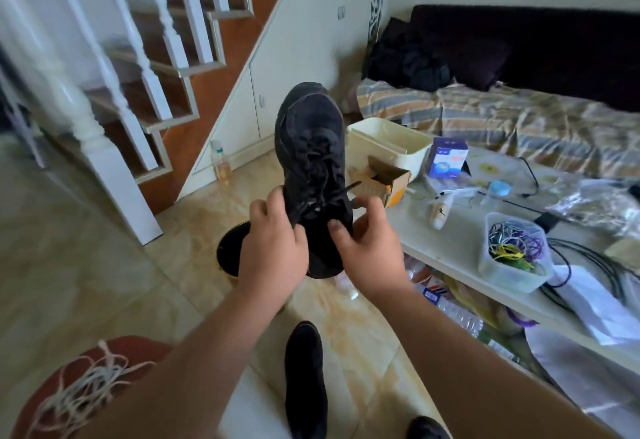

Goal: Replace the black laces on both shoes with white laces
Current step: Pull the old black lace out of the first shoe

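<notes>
While both hands gripped it, black sneaker was held aloft, toe up: left hand and right hand pinched black laces. White laces lay on red stool; second black shoe on floor.

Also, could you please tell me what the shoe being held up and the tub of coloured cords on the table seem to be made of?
The black shoe looks like matte fabric or suede: dull, without shine; the blur leaves it open. The tub seems translucent, slightly frosted plastic, since the coloured cords show through its wall.
</notes>
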Action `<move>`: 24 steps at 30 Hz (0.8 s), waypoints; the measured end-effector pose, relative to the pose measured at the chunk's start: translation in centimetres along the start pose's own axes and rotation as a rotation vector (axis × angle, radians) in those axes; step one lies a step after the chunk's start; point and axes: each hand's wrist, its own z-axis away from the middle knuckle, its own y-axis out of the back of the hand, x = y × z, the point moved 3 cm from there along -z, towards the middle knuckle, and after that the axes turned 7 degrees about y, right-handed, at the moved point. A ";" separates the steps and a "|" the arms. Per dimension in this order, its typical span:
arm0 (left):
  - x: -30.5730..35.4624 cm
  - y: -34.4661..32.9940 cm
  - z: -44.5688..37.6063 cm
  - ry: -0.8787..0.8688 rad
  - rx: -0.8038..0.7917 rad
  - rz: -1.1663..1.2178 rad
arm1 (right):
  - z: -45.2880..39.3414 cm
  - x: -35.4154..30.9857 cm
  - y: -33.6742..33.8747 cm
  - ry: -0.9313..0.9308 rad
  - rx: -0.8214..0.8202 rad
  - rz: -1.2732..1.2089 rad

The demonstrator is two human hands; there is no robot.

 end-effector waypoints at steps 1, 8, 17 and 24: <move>0.3 0.1 0.1 -0.031 0.007 -0.011 | 0.0 0.2 -0.1 0.013 0.017 -0.034; 1.6 -0.2 0.7 -0.064 -0.093 0.125 | -1.2 1.0 1.3 -0.132 0.049 -0.163; 4.4 -1.1 0.0 -0.111 -0.105 0.234 | 0.3 -0.6 4.1 -0.105 0.235 -0.131; 5.7 -1.6 -0.6 -0.130 0.049 0.232 | 0.3 -1.7 5.3 0.002 0.248 -0.491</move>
